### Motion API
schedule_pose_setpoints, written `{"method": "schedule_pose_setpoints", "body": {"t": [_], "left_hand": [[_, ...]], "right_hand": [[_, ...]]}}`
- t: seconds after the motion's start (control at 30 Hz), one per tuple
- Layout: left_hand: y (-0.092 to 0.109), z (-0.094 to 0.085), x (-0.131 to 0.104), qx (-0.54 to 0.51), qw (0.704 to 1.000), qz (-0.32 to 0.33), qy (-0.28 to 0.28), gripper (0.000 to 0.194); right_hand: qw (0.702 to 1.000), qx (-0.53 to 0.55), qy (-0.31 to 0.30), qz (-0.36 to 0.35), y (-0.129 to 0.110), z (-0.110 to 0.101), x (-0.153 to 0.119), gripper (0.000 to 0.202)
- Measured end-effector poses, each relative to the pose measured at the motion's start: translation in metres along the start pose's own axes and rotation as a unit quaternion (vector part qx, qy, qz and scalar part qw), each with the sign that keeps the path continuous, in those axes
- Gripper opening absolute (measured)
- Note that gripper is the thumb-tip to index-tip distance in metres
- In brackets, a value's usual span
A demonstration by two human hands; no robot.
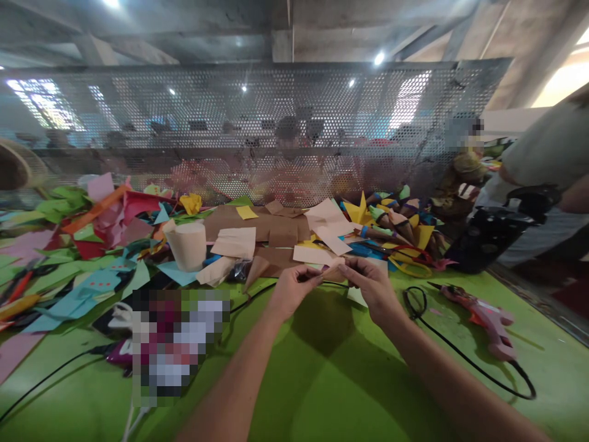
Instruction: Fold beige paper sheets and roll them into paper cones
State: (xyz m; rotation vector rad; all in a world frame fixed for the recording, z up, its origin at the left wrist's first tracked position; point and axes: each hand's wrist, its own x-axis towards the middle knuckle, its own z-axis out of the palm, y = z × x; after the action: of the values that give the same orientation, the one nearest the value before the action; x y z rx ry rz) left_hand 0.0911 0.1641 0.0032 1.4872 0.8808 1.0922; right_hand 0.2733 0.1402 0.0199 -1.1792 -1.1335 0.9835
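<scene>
Over the green table (299, 393), my left hand (294, 291) and my right hand (370, 285) meet, both closed at the fingertips. Between them they pinch a small tan piece of paper (334, 268), partly covered by the fingers. Just beyond it lie beige paper pieces (234, 241) and brown paper sheets (280, 234). A brown paper cone (256, 270) rests to the left of my left hand. Right of my right hand lies a pink glue gun (490, 325), its black cord curling on the table.
Colored paper scraps (101, 221) pile up on the left, near a beige paper roll (186, 245). Yellow-handled scissors (414, 264) and several paper cones lie at the back right. A perforated metal screen (257, 123) stands behind. A person (543, 147) is at the right.
</scene>
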Motion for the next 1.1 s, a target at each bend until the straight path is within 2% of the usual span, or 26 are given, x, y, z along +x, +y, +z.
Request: {"method": "schedule_pose_setpoints", "body": {"t": [1.1], "left_hand": [[0.0023,0.0010,-0.0004,0.004,1.000,-0.020,0.002,0.030]], "right_hand": [[0.999,-0.018,-0.001,-0.033,0.0006,-0.0009,-0.0003,0.037]]}}
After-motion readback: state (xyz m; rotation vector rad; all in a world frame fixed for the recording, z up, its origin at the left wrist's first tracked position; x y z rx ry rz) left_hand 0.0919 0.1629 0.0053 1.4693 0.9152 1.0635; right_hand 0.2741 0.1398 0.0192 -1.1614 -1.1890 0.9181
